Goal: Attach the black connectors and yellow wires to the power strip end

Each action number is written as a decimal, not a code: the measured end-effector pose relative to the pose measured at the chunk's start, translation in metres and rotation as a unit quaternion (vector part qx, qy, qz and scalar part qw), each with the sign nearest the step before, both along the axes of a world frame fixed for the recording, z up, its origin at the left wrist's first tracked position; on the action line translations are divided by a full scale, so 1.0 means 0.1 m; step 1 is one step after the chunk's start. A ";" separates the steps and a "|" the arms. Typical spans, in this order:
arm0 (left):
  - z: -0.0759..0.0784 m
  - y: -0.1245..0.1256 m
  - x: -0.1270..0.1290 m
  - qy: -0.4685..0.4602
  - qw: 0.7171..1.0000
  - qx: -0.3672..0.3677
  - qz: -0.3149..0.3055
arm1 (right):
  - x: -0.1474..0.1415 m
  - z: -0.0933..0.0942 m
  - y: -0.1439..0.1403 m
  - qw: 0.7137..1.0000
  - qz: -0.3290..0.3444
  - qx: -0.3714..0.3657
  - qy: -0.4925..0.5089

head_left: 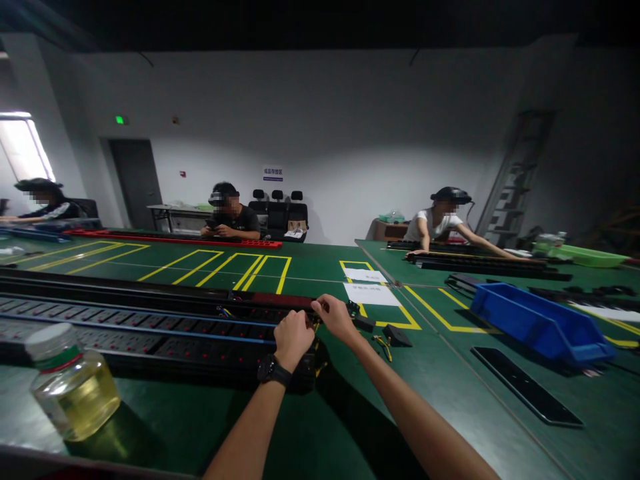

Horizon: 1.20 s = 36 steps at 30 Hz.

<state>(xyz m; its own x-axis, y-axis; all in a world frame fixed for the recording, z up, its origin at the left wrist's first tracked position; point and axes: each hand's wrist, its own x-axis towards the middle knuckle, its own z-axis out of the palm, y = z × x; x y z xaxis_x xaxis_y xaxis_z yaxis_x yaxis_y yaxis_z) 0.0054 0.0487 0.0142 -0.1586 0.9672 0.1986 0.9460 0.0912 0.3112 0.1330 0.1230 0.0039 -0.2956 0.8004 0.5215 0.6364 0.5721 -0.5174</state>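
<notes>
At the counter (350, 427) centre, we curl our left hand (293, 338) & right hand (336, 317) fingers closed on the power strip (150, 333) end; paper sheets (371, 293) text unreadable.

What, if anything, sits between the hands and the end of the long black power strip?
Nothing visible. The left hand and right hand are both already on the end of the long black power strip; the small black end cap lies aside.

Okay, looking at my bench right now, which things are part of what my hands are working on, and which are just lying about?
In hand:
- left hand and right hand, both at the end of the long black power strip
- small black parts lying just beyond that end

Lying about:
- jar of yellow liquid, near left
- blue bin, to the right
- flat black panel
- white papers
</notes>
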 end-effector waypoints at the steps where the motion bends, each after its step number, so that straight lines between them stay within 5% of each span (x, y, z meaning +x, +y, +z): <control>1: 0.00 0.00 0.00 -0.002 1.000 0.004 -0.002 | 0.07 -0.02 -0.03 0.999 0.012 -0.013 0.031; 9: -0.01 0.02 0.02 0.007 1.000 0.009 -0.001 | 0.68 -0.39 -0.46 0.971 0.130 -0.178 0.091; 15: 0.04 0.03 0.02 0.014 1.000 -0.004 0.002 | 0.64 -0.32 -0.75 0.984 0.103 -0.099 0.105; 19: 0.07 0.05 0.02 0.021 1.000 -0.014 0.003 | 0.59 -0.28 -0.85 0.982 0.108 -0.114 0.108; 30: 0.09 0.05 0.02 0.042 0.999 -0.018 -0.007 | 0.59 -0.50 -0.67 0.977 0.098 -0.157 0.104; 36: 0.09 0.05 0.03 0.048 0.999 -0.013 -0.007 | 0.68 -0.55 -0.49 0.981 0.038 -0.145 0.120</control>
<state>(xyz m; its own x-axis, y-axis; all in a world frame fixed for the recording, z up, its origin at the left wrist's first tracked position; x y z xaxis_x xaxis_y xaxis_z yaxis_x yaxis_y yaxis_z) 0.0085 0.0534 0.0228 -0.1270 0.9742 0.1867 0.9726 0.0853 0.2162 0.2012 0.0741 -0.0513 -0.2569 0.9059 0.3366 0.4366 0.4195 -0.7959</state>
